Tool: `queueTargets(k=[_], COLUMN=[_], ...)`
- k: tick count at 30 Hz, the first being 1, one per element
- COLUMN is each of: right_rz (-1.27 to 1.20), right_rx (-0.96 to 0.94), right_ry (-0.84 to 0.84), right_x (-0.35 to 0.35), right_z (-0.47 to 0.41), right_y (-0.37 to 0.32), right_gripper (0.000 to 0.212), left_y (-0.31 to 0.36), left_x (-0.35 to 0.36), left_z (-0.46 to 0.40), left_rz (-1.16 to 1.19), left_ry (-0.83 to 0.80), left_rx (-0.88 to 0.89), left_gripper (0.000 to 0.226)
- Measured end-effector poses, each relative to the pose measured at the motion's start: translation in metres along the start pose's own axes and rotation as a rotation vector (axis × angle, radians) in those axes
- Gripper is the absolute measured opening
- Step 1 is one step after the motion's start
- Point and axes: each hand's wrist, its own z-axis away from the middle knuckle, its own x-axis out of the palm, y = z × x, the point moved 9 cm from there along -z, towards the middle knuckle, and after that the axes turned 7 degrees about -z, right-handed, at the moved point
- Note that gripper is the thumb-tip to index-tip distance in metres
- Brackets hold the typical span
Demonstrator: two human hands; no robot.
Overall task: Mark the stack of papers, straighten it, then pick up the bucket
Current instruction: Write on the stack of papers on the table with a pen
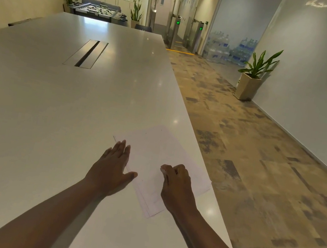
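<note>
In the head view, no bucket appears anywhere, and the bottom edge of the frame cuts both forearms off. The stack of papers (158, 162) is pale against the pale table (53, 105), so its far edges are hard to trace; the sheets look slightly fanned at the near corner, and any marks on them are too faint to read. The right hand covers part of the stack's near side.

The stack lies at a slant near the table's right edge, close to the person.

The left hand (113, 167) is spread flat, fingers together and extended, thumb out to the side. It rests along the stack's left edge, fingertips at the far left corner and thumb tip lying on the paper; it grips nothing.

The right hand (177, 184) is curled into a loose fist on top of the stack, fingers bent under. Something small and pale may be pinched at the fingertips, but whether it holds a pen or anything else cannot be told.
</note>
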Motion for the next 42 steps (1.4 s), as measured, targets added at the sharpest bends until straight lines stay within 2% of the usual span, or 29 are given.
queueTargets(k=[4,6,9,13,15,18,22,27,31,35,39,42], right_rz=[-0.024,-0.036,-0.241,-0.361,-0.341,-0.233,-0.185,-0.164,-0.123,-0.098,-0.110,-0.119], right_rx=[0.032,0.010,0.067,-0.002,-0.069,-0.143,0.000,-0.168,-0.015,-0.203,-0.040,-0.153], right_ry=[-0.010,0.023,0.064,0.041,-0.015,-0.070,-0.022,-0.213,-0.066,-0.253,-0.130,-0.230], right_x=[0.006,0.003,-0.008,-0.015,-0.008,0.002,-0.006,0.014,-0.007,0.017,0.006,0.018], right_z=[-0.009,-0.011,-0.011,-0.009,-0.008,-0.013,-0.029,-0.016,-0.033,-0.019,-0.035,-0.023], right_y=[-0.006,-0.011,-0.007,-0.014,-0.024,-0.030,-0.014,-0.048,-0.019,-0.054,-0.031,-0.055], right_gripper=[0.031,0.025,0.008,0.015,0.006,0.013,0.016,0.016,0.020,0.018,0.020,0.022], left_y=[0.005,0.004,0.002,0.000,0.000,0.002,0.005,0.006,0.006,0.004,0.005,0.004], left_x=[-0.006,-0.001,0.006,0.009,0.010,0.009,0.008,0.009,0.008,0.009,0.009,0.009], left_z=[0.000,0.003,0.008,0.009,0.009,0.009,0.007,0.006,0.007,0.006,0.006,0.006], left_rz=[-0.011,-0.015,-0.047,-0.070,-0.082,-0.104,-0.119,-0.127,-0.099,-0.114,-0.109,-0.109], left_ry=[-0.003,-0.037,-0.059,-0.007,0.009,0.017,0.014,0.017,0.021,0.020,0.011,0.011], left_rx=[0.028,0.013,-0.014,-0.020,-0.004,0.023,0.048,0.051,0.039,0.034,0.037,0.038], left_gripper=[0.090,0.094,0.105,0.106,0.103,0.097,0.101,0.102,0.105,0.102,0.104,0.104])
